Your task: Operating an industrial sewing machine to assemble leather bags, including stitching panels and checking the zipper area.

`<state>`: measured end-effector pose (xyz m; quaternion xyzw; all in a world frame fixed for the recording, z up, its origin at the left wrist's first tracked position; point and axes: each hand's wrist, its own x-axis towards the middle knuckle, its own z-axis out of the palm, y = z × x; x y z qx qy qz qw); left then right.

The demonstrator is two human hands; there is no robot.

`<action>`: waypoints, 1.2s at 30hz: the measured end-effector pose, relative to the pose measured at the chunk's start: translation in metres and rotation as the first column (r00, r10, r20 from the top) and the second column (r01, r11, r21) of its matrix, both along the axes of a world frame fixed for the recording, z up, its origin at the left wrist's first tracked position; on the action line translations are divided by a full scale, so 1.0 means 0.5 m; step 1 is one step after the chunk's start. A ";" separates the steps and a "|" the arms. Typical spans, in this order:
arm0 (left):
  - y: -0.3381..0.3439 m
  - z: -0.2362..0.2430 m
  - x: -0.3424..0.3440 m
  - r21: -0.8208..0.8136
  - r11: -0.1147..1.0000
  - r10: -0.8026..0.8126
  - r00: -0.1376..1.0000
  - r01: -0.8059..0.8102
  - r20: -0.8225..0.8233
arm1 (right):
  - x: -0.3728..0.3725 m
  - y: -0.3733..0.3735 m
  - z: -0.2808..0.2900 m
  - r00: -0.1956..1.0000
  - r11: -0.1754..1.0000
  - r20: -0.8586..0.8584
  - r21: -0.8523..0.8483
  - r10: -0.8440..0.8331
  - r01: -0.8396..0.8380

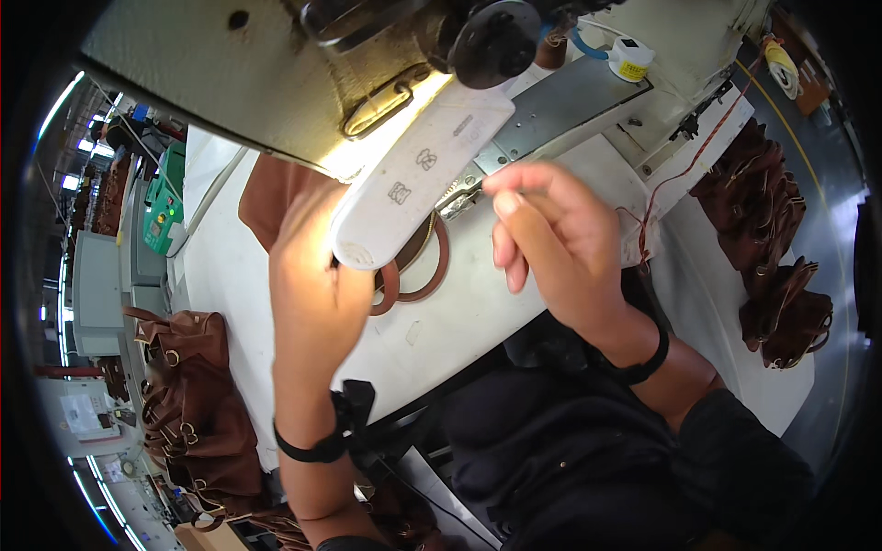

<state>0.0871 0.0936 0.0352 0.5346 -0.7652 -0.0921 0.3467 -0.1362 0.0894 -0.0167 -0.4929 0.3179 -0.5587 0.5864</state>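
Observation:
Brown leather (271, 197) lies on the white sewing machine bed beside my left hand (317, 266). Two round brown leather handles (442, 266) show to the right of that hand. Glare and a long white rounded cover (427, 170) with small printed figures hide my left fingertips, so their grip does not show. My right hand (556, 230) is raised by the metal machine parts (459, 197), right of the cover. Its thumb and index finger come together and the other fingers curl. Whatever may be between them is too small to make out.
The sewing machine head (248, 73) overhangs my hands, with a black round knob (496, 41) on it. Brown leather bags (197, 404) are heaped at the left, and more brown leather pieces (749, 197) lie at the right. A red cord (694, 165) hangs near the machine.

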 end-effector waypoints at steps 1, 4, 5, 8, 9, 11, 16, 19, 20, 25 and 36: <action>-0.015 0.016 0.007 0.041 0.999 -0.029 0.999 0.030 -0.023 | 0.008 0.018 -0.005 1.000 1.000 0.001 0.001 0.005 -0.005; -0.065 0.035 0.013 -0.002 0.986 -0.162 0.969 0.166 0.184 | 0.052 0.049 -0.036 0.968 0.966 -0.104 0.145 0.231 -0.215; -0.081 0.035 0.015 -0.110 0.947 -0.243 0.895 0.303 0.375 | 0.091 0.050 -0.060 0.980 0.993 -0.163 0.005 0.114 -0.115; -0.108 0.025 0.018 -0.010 0.962 -0.250 0.894 0.273 0.372 | 0.169 0.029 -0.068 0.998 0.998 -0.063 -0.058 0.026 -0.030; -0.111 0.027 0.026 -0.009 0.956 -0.260 0.859 0.294 0.442 | 0.184 0.021 -0.060 0.998 0.998 0.048 -0.043 0.049 -0.047; -0.110 0.031 0.039 0.021 0.949 -0.288 0.837 0.315 0.466 | 0.196 0.019 -0.061 0.997 0.999 0.065 -0.003 0.046 -0.046; -0.102 0.093 0.005 0.270 0.939 -0.312 0.853 0.211 0.419 | 0.179 0.029 -0.065 0.977 0.991 0.188 0.071 0.097 -0.112; -0.112 0.077 0.022 0.307 0.912 -0.342 0.916 0.271 0.208 | 0.144 0.037 -0.055 0.986 0.982 0.008 0.089 0.164 -0.164; -0.117 0.062 0.024 0.274 0.902 -0.365 0.928 0.332 0.078 | 0.121 0.032 -0.065 0.990 0.997 -0.122 -0.018 0.069 -0.071; -0.128 0.093 0.023 0.383 0.850 -0.397 0.918 0.360 0.017 | 0.038 -0.018 0.037 0.962 0.962 -0.057 -0.066 -0.267 0.264; -0.114 0.127 0.001 0.330 0.875 -0.449 0.847 0.354 0.284 | 0.020 -0.073 0.043 0.996 0.998 -0.076 -0.011 0.053 -0.054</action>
